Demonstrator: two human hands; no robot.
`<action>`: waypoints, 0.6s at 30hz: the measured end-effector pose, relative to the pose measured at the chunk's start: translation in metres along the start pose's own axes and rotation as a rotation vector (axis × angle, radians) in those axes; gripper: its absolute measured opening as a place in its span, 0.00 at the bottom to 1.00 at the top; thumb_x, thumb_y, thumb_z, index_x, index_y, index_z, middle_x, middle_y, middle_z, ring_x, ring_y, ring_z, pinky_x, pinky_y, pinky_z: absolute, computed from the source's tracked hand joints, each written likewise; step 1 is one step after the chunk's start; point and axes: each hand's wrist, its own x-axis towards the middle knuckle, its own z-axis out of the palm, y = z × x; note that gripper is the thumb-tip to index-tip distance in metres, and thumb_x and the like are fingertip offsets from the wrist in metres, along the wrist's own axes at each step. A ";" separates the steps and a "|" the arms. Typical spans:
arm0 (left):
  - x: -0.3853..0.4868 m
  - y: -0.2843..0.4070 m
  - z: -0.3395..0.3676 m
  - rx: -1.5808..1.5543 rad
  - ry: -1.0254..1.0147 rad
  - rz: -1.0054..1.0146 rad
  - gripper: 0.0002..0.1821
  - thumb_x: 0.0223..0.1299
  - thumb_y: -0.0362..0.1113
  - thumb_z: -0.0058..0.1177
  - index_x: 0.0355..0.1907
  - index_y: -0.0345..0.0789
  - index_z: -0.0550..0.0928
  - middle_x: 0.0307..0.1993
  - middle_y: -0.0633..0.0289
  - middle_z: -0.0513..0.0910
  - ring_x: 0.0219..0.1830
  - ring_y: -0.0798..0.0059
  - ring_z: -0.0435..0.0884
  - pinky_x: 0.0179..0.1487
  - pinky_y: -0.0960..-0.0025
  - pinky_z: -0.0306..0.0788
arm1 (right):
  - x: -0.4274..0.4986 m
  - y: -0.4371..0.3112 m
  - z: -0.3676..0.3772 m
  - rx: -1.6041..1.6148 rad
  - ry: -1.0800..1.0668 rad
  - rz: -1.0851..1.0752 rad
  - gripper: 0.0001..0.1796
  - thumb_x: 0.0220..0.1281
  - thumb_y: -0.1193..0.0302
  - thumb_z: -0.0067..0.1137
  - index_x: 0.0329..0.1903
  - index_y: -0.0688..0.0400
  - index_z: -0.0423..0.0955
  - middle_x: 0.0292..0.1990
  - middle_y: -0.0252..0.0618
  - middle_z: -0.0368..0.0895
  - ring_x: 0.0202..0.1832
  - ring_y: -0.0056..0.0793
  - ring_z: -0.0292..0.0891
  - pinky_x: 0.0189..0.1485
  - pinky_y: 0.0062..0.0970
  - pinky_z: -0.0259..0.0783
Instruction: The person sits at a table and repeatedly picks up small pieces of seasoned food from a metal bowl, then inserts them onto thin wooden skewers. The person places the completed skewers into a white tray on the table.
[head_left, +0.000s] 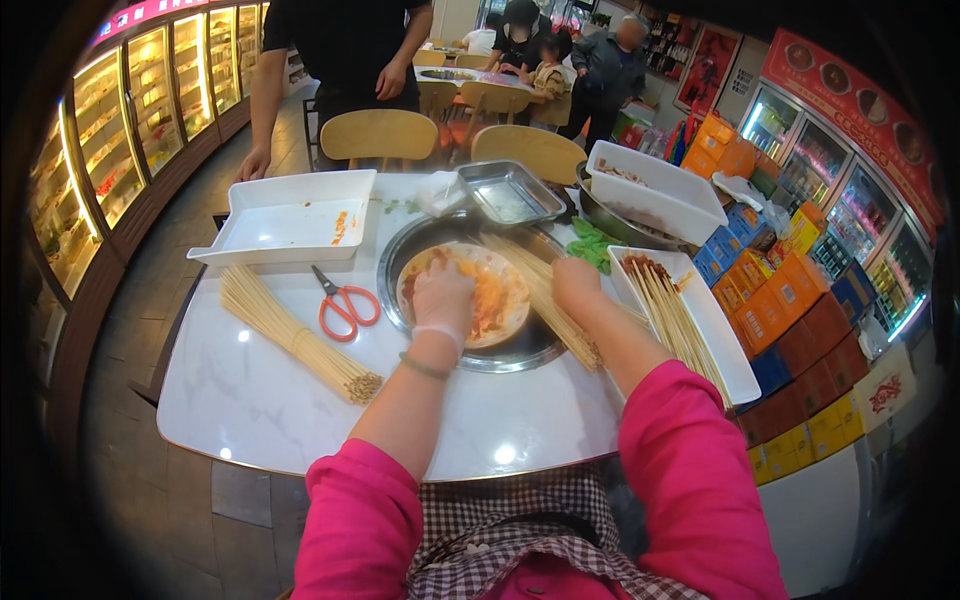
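My left hand (444, 296), in a thin clear glove, reaches down into a round plate (514, 304) of wet, reddish-orange food pieces. Its fingertips are buried in the food, so their grip is hidden. The plate rests over a round metal basin (390, 262) set in the table. A bundle of bamboo skewers (544, 296) lies across the basin's right side. Over that bundle is my right hand (576, 286), its fingers curled and turned away from view. Further right, a white tray (739, 367) holds loaded skewers (675, 322), food ends at the far side.
Orange-handled scissors (349, 309) and a tied skewer bundle (300, 334) lie on the left. Behind them is a white tray (281, 225) with food scraps. A steel tray (511, 193), green cloth (590, 244) and white bin (656, 191) stand beyond. A person (345, 67) stands opposite.
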 end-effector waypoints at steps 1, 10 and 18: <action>0.001 0.000 0.002 0.015 -0.017 0.012 0.10 0.48 0.38 0.64 0.35 0.44 0.87 0.48 0.52 0.82 0.57 0.52 0.77 0.56 0.56 0.70 | -0.002 0.001 0.001 -0.019 0.014 -0.006 0.08 0.56 0.74 0.55 0.35 0.58 0.83 0.36 0.48 0.85 0.41 0.46 0.84 0.42 0.39 0.79; 0.008 0.006 0.012 0.130 0.029 0.065 0.08 0.52 0.30 0.54 0.32 0.35 0.87 0.47 0.54 0.83 0.57 0.57 0.79 0.50 0.59 0.74 | -0.025 -0.001 -0.027 -0.058 0.003 0.032 0.07 0.56 0.74 0.56 0.34 0.58 0.84 0.35 0.48 0.85 0.40 0.44 0.84 0.42 0.39 0.79; 0.007 0.006 0.020 0.285 0.021 0.039 0.09 0.54 0.35 0.56 0.36 0.41 0.88 0.45 0.63 0.80 0.55 0.66 0.73 0.49 0.66 0.68 | -0.070 0.007 -0.047 0.082 0.096 0.034 0.05 0.54 0.79 0.58 0.33 0.63 0.82 0.36 0.53 0.84 0.41 0.49 0.82 0.43 0.39 0.79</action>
